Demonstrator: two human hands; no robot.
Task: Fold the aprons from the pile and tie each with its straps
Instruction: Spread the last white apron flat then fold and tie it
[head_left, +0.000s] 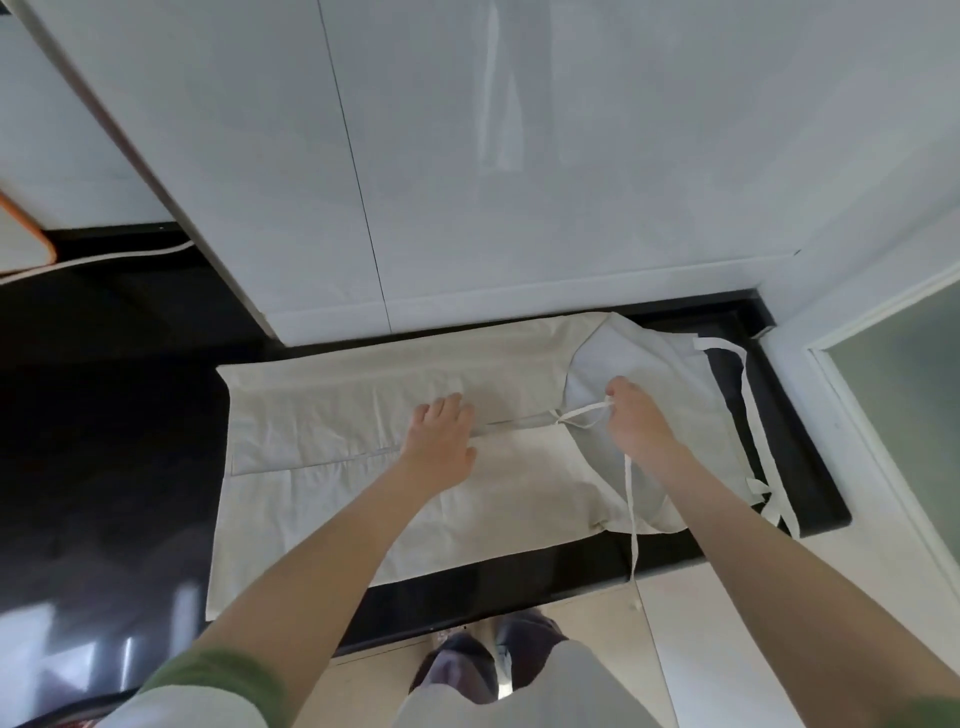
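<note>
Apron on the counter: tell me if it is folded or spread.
Partly folded: a lengthwise fold edge crosses the apron; its straps lie loose, untied; the right hand pinches one.

White cabinet fronts (519, 208) rise directly behind the apron (337, 415) and a white frame (795, 374) closes the right end of the worktop (104, 441), where loose straps (768, 491) trail, so open room lies over the bare black surface to the left and along the front edge.

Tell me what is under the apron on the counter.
The apron lies spread on the black countertop, which shows around its edges. Anything else beneath the cloth is covered. The right hand pinches its strap.
</note>
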